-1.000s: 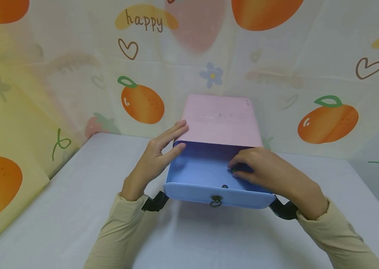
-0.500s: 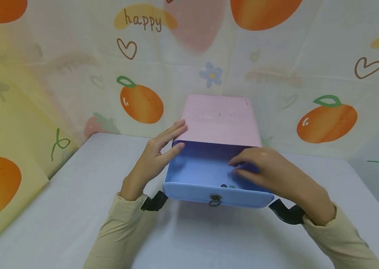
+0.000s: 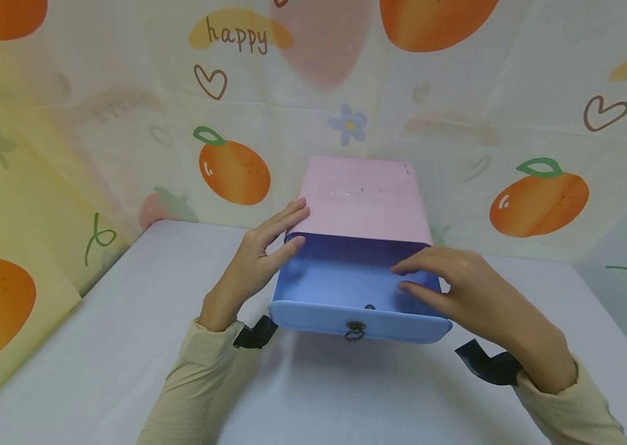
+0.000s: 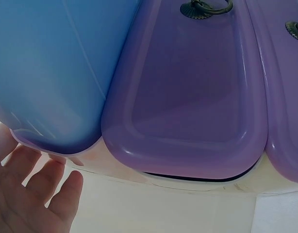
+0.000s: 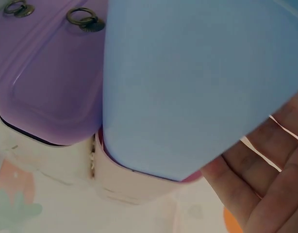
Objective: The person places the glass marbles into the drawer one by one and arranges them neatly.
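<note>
A blue drawer (image 3: 336, 278) is pulled out of a small pink-topped cabinet (image 3: 366, 198). Just inside the drawer's front wall, one small dark round bead-like object (image 3: 370, 307) is partly visible. My left hand (image 3: 252, 262) rests against the cabinet's left side, fingers extended, its thumb near the drawer's left edge. My right hand (image 3: 472, 290) is over the drawer's right edge, with thumb and fingers apart and nothing seen between them. In the right wrist view its fingers (image 5: 236, 189) are beside the blue drawer's side wall.
Below the blue drawer, purple drawers (image 4: 188, 97) with metal ring pulls (image 5: 81, 17) are closed. The blue drawer has a ring pull (image 3: 355, 334) too. A white table surface (image 3: 96, 371) spreads around the cabinet, and a fruit-printed cloth (image 3: 447, 93) hangs behind.
My right hand has let go of a small dark bead-like object in the drawer and drawn back rightward. Two such objects showed half a second ago; one shows now. The left hand stays still.
</note>
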The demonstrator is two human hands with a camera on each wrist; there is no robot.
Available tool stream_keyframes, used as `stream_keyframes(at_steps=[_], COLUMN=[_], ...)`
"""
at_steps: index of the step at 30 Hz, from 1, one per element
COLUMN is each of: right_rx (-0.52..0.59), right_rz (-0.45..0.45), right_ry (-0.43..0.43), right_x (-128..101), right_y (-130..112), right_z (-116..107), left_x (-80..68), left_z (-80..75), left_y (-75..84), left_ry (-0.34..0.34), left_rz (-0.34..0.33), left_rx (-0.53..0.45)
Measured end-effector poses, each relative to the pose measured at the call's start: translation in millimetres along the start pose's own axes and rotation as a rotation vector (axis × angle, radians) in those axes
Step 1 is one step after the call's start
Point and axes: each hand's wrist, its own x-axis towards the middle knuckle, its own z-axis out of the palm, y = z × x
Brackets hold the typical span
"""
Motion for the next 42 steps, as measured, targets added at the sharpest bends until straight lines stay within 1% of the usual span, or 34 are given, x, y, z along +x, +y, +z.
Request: stream_keyframes(at_steps=[6, 9, 20, 24, 29, 33, 36, 42], right_rx=[-0.010, 0.000, 0.010, 0.041, 0.107, 0.118, 0.158, 0.330], right_rz=[0.012, 0.016, 0.078, 0.126, 0.118, 0.119, 0.091, -0.051], right_ry=[0.038, 0.074, 0.173, 0.219, 0.244, 0.245, 0.261, 0.321], right_x=[-7.4, -11.1, -27.6, -35.2, -41.6, -44.4, -46.3, -48.0], right_y=[-0.2, -1.2, -10.1, -16.3, -20.7, -24.5, -26.7, -28.6], right_z=[-2.9, -4.1, -9.6, -10.4, -11.2, -11.5, -9.1, 1.9], left_x=[0.3, 0.0, 0.4, 0.3, -0.1, -0.1, -0.4, -0.4], left_z=[0.7, 0.2, -0.1, -0.3, -0.5, -0.2, -0.1, -0.7], left_y=[-1.3, -1.6, -0.4, 0.0, 0.0, -0.2, -0.4, 0.0], left_ry=[0.000, 0.002, -0.001, -0.002, 0.000, -0.001, -0.002, -0.003], left_rz=[0.006, 0.009, 0.000, 0.003, 0.003, 0.002, 0.002, 0.004], left_rx=[-0.007, -0.005, -0.003, -0.006, -0.005, -0.005, -0.005, -0.003])
